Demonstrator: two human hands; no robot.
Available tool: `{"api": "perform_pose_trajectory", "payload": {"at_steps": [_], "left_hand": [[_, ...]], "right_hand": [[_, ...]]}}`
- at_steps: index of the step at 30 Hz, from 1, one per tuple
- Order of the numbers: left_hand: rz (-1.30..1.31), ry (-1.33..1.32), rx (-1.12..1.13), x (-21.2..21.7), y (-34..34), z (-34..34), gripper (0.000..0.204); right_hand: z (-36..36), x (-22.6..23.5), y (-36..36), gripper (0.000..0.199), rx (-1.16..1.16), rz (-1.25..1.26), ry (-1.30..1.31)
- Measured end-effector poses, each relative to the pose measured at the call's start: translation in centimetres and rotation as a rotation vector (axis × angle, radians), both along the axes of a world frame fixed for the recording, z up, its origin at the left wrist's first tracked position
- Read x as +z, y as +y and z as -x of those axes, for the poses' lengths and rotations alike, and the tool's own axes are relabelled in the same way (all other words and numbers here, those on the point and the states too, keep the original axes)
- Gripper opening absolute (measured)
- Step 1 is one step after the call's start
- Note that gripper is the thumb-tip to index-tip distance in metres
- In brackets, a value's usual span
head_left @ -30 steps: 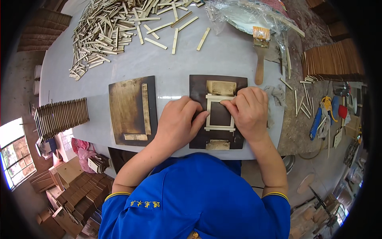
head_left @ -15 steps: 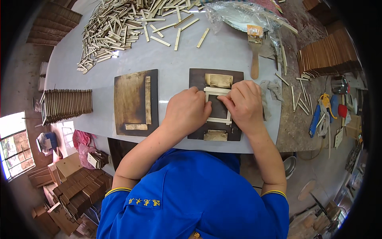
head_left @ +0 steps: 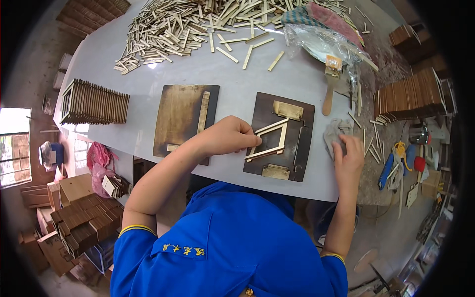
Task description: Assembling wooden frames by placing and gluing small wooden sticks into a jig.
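Observation:
A small frame of pale wooden strips [head_left: 283, 136] is pinched along its left side by my left hand [head_left: 230, 135]. It sits tilted over a dark board [head_left: 292, 156] that has worn wooden blocks fixed on it. My right hand [head_left: 350, 153] is off the board, at the lower edge of a crumpled grey cloth [head_left: 335, 129]. Its fingers are bent and apart, with nothing seen in them. To the left lies a second board [head_left: 170, 116] with a scorched, yellowish face, partly under my left forearm.
A heap of loose wooden strips [head_left: 168, 37] covers the far side of the table. Finished-looking frames [head_left: 96, 102] stand in a row at the left. A brush [head_left: 330, 81] lies near a plastic-wrapped bowl [head_left: 319, 44]. Brown panels [head_left: 410, 96] are stacked at the right.
My right hand has let go of the frame and moved right to the cloth. The frame, held in my left hand, has come out of its square position and is now tilted.

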State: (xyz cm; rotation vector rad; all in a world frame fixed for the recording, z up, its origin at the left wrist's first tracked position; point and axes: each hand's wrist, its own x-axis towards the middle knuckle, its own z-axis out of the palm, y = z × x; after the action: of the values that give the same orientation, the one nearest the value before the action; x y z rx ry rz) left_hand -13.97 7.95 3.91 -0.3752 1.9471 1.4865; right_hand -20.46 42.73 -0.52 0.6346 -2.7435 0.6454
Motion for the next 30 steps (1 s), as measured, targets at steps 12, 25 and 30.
{"api": "perform_pose_trajectory", "payload": {"at_steps": [12, 25, 30], "left_hand": [[-0.254, -0.028, 0.034, -1.1, -0.9, -0.7, 0.026], [-0.348, 0.003, 0.110, -1.5, -2.0, -1.9, 0.023], [-0.330, 0.009, 0.137, -1.6, -2.6, -2.3, 0.022]], "right_hand": [[-1.5, 0.7, 0.3, 0.011, 0.032, -0.027, -0.117], [-3.4, 0.7, -1.8, 0.017, 0.053, 0.321, 0.061], [-4.1, 1.8, -5.2, 0.023, 0.370, 0.127, 0.093]]}}
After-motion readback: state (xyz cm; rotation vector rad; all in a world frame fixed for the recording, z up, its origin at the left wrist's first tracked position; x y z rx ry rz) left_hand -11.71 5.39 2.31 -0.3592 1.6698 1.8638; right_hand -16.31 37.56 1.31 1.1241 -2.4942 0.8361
